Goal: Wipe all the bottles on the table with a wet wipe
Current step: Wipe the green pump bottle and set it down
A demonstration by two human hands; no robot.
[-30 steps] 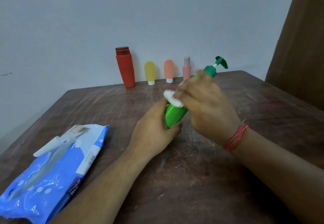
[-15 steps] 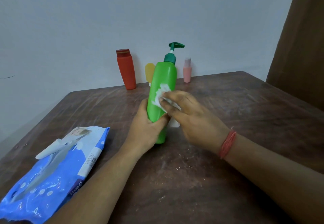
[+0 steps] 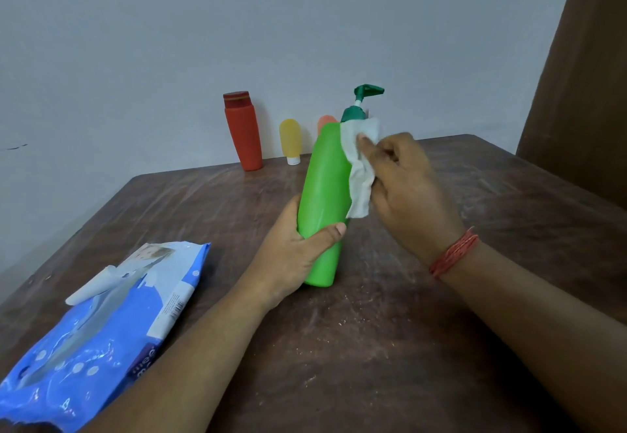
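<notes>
Brown bench (image 3: 390, 347) filling lower frame, left hand (image 3: 291, 249) gripping green pump bottle (image 3: 325, 195) at centre, right hand (image 3: 407, 185) pinching wet wipe (image 3: 359, 174) against it

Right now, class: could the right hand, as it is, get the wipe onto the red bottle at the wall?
Probably not directly. The right hand presses the wet wipe on the green pump bottle, which stands between it and the red bottle.
</notes>
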